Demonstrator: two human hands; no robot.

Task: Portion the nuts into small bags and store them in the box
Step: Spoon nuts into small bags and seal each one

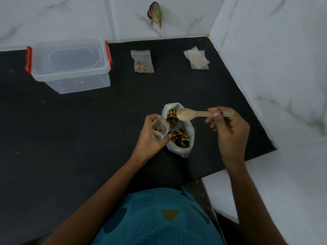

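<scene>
My left hand (147, 137) grips a small clear bag (160, 128) held open, with a few nuts inside. Right beside it stands the big white bag of mixed nuts (179, 131) on the black counter. My right hand (228, 128) pinches the handle of a pale wooden spoon (194, 114), whose empty bowl hovers over the top of the nut bag. A filled small bag (142, 62) lies farther back. The clear plastic box (70, 65) with red clips sits at the back left, its lid on.
A few empty small bags (197, 58) lie at the back right near the wall corner. The black counter (79, 129) ends at white tiled walls behind and to the right. A brownish object (155, 15) hangs on the back wall.
</scene>
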